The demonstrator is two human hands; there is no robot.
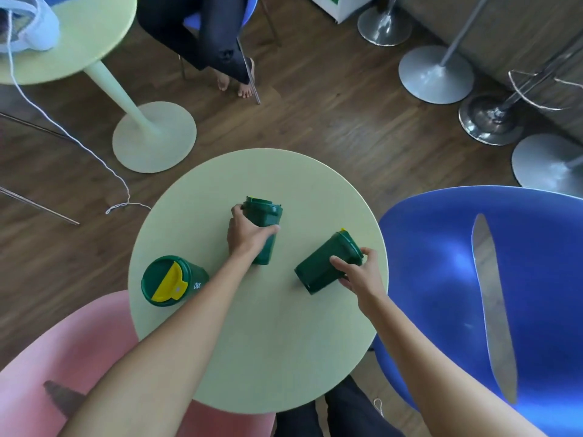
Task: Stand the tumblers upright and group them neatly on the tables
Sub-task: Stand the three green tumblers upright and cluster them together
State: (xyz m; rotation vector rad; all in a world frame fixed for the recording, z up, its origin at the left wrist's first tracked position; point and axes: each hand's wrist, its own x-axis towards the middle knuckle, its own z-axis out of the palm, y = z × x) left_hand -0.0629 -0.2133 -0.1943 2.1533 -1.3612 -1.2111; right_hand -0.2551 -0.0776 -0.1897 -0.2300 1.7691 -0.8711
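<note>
The left hand (246,234) is wrapped around the middle tumbler (264,230) and the right hand (359,272) clasps the tilted right tumbler (328,263), both forearms stretched over the round table (268,342), a third tumbler (172,280) upright near its left edge.

Three tumblers on the round table (262,342): middle tumbler (266,225) sits near its centre, lying tumbler (325,266) to the centre's right, upright tumbler (170,280) at its left edge.

Both arms out fwd, left hand (244,234) & right hand (362,272) w/ fingers curled in a grip.
</note>
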